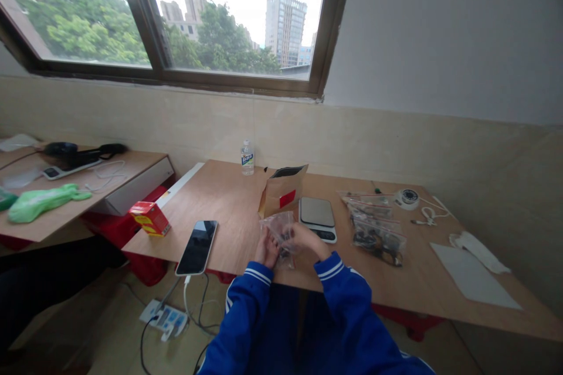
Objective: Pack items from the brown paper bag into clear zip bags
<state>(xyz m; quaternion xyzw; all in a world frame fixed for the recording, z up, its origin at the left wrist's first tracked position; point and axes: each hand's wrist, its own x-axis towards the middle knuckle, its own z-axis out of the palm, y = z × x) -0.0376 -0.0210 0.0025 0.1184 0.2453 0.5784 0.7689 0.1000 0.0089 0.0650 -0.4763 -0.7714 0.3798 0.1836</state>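
Both my hands meet at the near edge of the wooden desk (229,199), in blue sleeves with white cuffs. My left hand (266,251) and my right hand (303,237) are both closed on a small clear plastic bag (278,227) with dark bits inside. Just behind the bag stands an open brown paper pouch (284,190) with a red label. A small kitchen scale (317,217) lies right of the pouch, close to my right hand.
A phone (197,246) on a charging cable lies left of my hands. Several filled zip bags (373,222) lie to the right, then a tape roll (408,198), white paper (472,275) and a water bottle (247,158). A red box (149,218) and a side desk (65,217) stand left.
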